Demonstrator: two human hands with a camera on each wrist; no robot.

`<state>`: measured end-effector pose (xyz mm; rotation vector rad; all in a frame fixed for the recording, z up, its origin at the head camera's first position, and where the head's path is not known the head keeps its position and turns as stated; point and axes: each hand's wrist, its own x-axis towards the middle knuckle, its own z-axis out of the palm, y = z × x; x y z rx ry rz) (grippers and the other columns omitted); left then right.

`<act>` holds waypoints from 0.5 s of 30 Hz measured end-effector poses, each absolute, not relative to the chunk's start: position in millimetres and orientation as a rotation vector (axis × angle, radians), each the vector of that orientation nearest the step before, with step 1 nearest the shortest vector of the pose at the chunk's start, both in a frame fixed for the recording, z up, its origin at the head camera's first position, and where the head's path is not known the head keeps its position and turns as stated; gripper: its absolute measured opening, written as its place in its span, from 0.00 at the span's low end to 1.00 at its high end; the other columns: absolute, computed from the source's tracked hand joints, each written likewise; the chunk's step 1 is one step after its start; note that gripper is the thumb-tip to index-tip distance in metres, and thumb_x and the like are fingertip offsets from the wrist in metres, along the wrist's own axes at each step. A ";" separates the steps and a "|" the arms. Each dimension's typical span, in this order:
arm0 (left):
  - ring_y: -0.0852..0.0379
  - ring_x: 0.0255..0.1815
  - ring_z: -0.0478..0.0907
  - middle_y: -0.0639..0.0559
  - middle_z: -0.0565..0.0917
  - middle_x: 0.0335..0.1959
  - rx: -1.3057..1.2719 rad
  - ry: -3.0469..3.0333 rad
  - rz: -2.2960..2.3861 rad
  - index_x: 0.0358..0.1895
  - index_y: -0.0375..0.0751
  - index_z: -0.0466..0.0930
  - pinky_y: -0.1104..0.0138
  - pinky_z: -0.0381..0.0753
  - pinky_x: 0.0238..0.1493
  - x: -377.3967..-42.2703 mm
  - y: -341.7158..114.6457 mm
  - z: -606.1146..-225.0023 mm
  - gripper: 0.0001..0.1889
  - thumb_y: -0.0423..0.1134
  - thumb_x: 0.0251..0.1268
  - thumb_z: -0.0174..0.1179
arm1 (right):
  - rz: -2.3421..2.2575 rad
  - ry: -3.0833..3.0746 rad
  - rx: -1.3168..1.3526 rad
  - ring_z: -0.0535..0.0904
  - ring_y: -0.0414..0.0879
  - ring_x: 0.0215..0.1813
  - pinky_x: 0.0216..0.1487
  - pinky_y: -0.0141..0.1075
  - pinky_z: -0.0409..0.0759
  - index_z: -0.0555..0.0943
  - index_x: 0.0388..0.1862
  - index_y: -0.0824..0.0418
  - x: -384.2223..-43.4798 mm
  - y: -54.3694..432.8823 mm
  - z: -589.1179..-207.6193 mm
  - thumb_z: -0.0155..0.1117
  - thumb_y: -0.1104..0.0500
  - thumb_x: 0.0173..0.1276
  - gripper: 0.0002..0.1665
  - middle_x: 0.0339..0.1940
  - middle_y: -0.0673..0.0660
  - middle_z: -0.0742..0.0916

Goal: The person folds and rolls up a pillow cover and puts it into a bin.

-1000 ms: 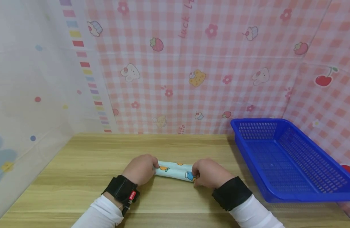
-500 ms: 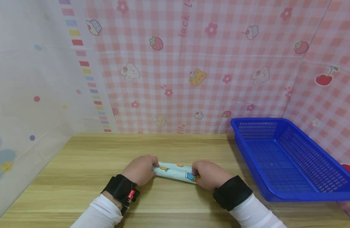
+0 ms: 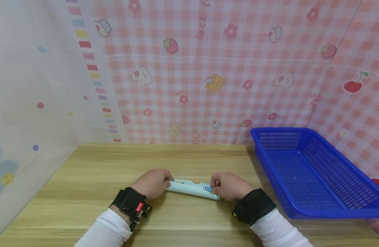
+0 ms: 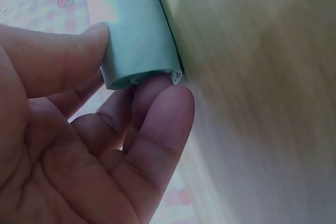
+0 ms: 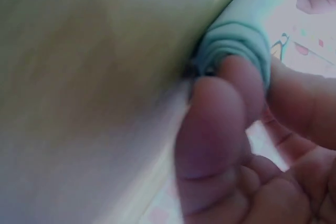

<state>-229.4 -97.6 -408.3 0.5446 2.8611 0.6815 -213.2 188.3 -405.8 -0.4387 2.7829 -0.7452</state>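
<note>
A pale mint cloth [image 3: 192, 188], rolled into a tube and printed with orange and blue figures, lies across the wooden table. My left hand [image 3: 152, 183] pinches its left end, thumb on the outside; in the left wrist view the fingertips [image 4: 170, 103] sit at the tube's open end. At the opposite end my right hand [image 3: 231, 186] holds the roll between thumb and fingers. Folded layers of the cloth [image 5: 236, 38] show at that end in the right wrist view, with fingertips against them. Each wrist wears a black band.
To the right stands a blue plastic basket [image 3: 271, 175] with slotted walls and nothing inside. A pink checked sheet [image 3: 195, 85] hangs behind the wooden table [image 3: 115, 161], and a white sheet [image 3: 53, 85] closes off the left side.
The roll has turned a little, its prints shifting toward the far side and more plain cloth facing front. My right hand has moved slightly right, and the roll's right end now shows.
</note>
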 end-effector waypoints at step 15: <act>0.59 0.34 0.76 0.57 0.86 0.37 0.681 2.964 0.618 0.36 0.50 0.84 0.60 0.80 0.42 -224.4 -94.0 -405.6 0.07 0.32 0.71 0.66 | -0.650 2.894 -0.644 0.75 0.40 0.30 0.34 0.34 0.76 0.84 0.27 0.54 -213.1 187.5 -403.1 0.75 0.67 0.62 0.10 0.26 0.45 0.83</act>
